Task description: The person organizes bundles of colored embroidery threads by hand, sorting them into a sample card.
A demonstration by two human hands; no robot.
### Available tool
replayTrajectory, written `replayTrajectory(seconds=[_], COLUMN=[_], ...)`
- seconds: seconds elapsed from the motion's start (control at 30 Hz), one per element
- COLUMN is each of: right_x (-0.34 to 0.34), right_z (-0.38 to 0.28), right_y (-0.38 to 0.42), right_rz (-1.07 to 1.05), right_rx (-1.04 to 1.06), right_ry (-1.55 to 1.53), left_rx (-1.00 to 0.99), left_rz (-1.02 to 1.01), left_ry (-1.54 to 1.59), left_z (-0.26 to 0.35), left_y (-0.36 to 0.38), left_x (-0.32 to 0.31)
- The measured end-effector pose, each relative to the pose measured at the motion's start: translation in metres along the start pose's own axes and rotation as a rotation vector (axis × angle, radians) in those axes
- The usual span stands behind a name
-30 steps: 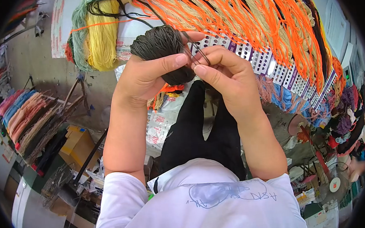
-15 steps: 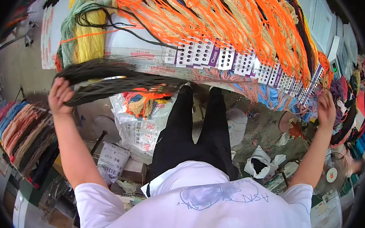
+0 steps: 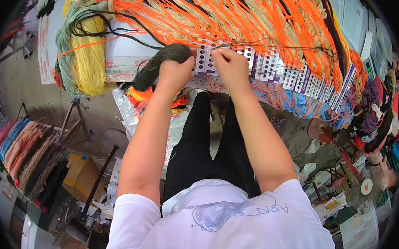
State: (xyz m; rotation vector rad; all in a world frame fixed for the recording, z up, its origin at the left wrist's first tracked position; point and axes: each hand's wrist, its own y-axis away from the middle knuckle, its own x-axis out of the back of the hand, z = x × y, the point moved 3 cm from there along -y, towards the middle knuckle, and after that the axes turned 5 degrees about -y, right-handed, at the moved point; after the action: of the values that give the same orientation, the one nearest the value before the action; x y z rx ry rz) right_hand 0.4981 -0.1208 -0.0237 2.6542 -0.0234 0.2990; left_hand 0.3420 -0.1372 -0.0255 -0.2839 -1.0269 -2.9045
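My left hand point(image 3: 176, 75) is wrapped round a folded bundle of dark green thread point(image 3: 152, 68) near the table's front edge. Beside it on the right, my right hand point(image 3: 230, 67) is pinched on a thin dark strand point(image 3: 268, 46), which trails rightward over the orange threads point(image 3: 294, 23). White and purple cards with punched holes point(image 3: 203, 60) lie in a row along the edge, partly behind both hands. A looser dark cord point(image 3: 111, 31) loops across the table to the upper left.
Yellow point(image 3: 89, 62) and pale green skeins point(image 3: 65, 50) hang over the table's left end. Pink and blue yarn point(image 3: 289, 101) droops below the cards. A rack of coloured skeins point(image 3: 25, 144) stands at left, with a cardboard box point(image 3: 81, 175) nearby. A fan point(image 3: 367, 187) is at lower right.
Both hands have come from far apart to the middle, near the cards. The dark thread, stretched out before, is now gathered into a compact bundle in my left hand.
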Motion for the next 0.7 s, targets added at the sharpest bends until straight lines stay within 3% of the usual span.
replayTrajectory(seconds=[0.1, 0.23, 0.33, 0.4, 0.43, 0.5, 0.6, 0.67, 0.7], right_x=[-0.016, -0.016, -0.016, -0.017, -0.017, -0.018, -0.01, -0.005, 0.0], right_z=[0.017, 0.017, 0.016, 0.007, 0.008, 0.004, 0.005, -0.001, -0.009], right_y=[-0.005, -0.005, 0.0, 0.007, 0.01, 0.019, 0.019, 0.015, 0.014], right_rz=[0.064, 0.127, 0.169, 0.177, 0.176, 0.149, 0.091, 0.037, 0.035], right_rx=[-0.063, -0.097, -0.102, 0.185, 0.183, 0.459, 0.425, 0.321, 0.37], right_ry=[-0.021, -0.069, -0.025, 0.178, 0.179, 0.176, 0.161, 0.124, 0.365], left_rx=[0.057, 0.23, 0.203, 0.212, 0.186, 0.164, 0.164, -0.026, -0.068], left_rz=[-0.01, -0.098, -0.142, -0.169, -0.183, -0.202, -0.105, 0.03, 0.108], left_ry=[-0.139, -0.057, 0.018, 0.025, 0.064, 0.105, 0.078, 0.245, 0.301], left_z=[0.007, -0.002, 0.001, -0.003, -0.004, -0.009, -0.009, -0.004, -0.005], left_y=[-0.004, -0.017, -0.021, -0.024, -0.026, -0.029, -0.028, -0.022, -0.021], left_x=[-0.006, -0.008, -0.008, -0.008, -0.009, -0.01, -0.009, 0.001, 0.011])
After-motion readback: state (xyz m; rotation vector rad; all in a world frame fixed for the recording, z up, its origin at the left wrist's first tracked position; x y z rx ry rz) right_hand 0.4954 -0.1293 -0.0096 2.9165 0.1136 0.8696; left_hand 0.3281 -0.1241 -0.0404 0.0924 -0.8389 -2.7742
